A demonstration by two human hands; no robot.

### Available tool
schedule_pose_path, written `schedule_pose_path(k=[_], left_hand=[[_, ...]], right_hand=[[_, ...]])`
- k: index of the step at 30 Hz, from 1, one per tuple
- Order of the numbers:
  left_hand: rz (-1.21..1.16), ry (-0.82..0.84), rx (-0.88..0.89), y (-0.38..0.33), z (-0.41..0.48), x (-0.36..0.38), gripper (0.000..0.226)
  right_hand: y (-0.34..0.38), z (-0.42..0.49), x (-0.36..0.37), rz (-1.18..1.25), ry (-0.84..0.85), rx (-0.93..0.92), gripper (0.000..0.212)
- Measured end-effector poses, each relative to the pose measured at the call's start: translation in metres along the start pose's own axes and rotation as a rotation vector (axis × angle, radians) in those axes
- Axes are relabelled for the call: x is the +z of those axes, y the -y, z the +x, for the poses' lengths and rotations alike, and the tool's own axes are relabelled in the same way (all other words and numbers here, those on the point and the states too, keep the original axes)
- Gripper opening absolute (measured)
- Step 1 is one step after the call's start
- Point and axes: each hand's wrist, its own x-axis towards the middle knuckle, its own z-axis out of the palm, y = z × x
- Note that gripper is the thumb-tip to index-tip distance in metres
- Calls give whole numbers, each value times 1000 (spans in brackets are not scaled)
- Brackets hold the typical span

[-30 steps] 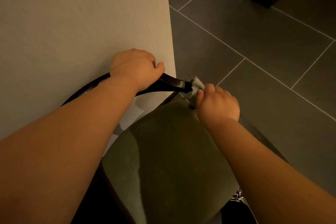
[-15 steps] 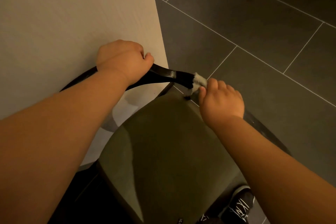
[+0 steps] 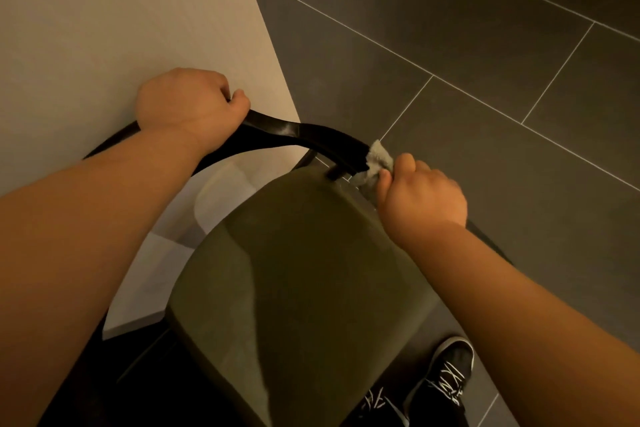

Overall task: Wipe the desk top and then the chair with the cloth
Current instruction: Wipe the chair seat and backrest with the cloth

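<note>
Against the right end of the rail (image 3: 277,130) of the chair (image 3: 294,270), the cloth (image 3: 377,163) is pressed, so the chair stage is judged under way. Whether the tabletop (image 3: 104,28) was wiped cannot be told, and the rest of the chair appears left to do. The cloth is clenched in the curled fingers (image 3: 404,162) of the right hand (image 3: 422,198). The rail is gripped by the left hand (image 3: 187,107).

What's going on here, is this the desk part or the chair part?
It is the chair part. The person's left hand grips the black curved backrest, while the right hand holds a pale cloth bunched against the right end of that rail, just above the olive seat. The chair stands against the edge of the white desk top, which neither hand is touching.
</note>
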Motion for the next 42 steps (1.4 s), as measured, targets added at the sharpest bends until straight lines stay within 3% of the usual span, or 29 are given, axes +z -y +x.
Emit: schedule_pose_path(k=[4, 9, 11, 13, 16, 22, 28, 32, 37, 42], left_hand=[[-45, -92, 40, 0, -1, 5, 36], [33, -128, 132, -13, -6, 11, 37], [142, -100, 194, -36, -11, 11, 41], [52, -17, 292, -70, -20, 11, 43], [-189, 142, 388, -120, -34, 18, 39], [-175, 193, 515, -177, -54, 47, 45], [-184, 25, 418, -194, -72, 66, 46], [-195, 41, 417, -193, -70, 64, 46], [-212, 32, 418, -193, -70, 65, 49], [-166, 24, 401, -194, -72, 63, 50]], right_hand=[[-32, -40, -4, -17, 8, 68, 36], [-17, -14, -5, 24, 71, 79, 39], [-15, -14, -3, 30, 26, 7, 39], [-28, -28, -3, 48, -25, -18, 33], [-57, -59, -5, 52, -21, 38, 28], [-65, -69, -7, 24, 35, 147, 35], [-46, -34, -10, 83, 87, 5, 34], [-70, -73, -11, 69, 8, 66, 31], [-81, -89, -18, 60, 108, 224, 27], [-63, -51, -13, 101, 148, 95, 30]])
